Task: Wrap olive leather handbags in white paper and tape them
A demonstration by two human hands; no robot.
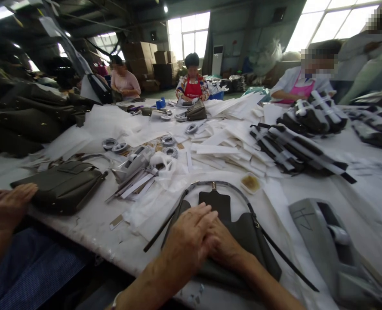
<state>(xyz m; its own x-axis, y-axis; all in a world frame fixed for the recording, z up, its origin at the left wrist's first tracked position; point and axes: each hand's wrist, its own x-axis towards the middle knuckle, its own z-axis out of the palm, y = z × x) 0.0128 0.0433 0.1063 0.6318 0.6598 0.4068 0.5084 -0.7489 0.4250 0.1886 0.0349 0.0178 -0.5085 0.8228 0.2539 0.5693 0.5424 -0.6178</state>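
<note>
A dark olive handbag (252, 232) lies on the table in front of me, its handle curved away over the back. Its flap tab (215, 204) stands up behind my hands, with a small metal clasp at the tip. My left hand (191, 230) lies across my right hand, fingers pressed together and bent over the bag's top edge. My right hand (226, 247) rests on the bag beneath it, its fingers mostly hidden. A thin dark strap (288, 254) trails from the bag's right side.
A grey tape dispenser (326, 241) stands at right. A small dish (251, 183) sits behind the bag. At left, a neighbour's hands (8, 206) are beside another handbag (62, 185). White sheets (223, 150), wrapped handles (168, 140) and strapped dark pieces (294, 148) cover the table. Several people sit beyond.
</note>
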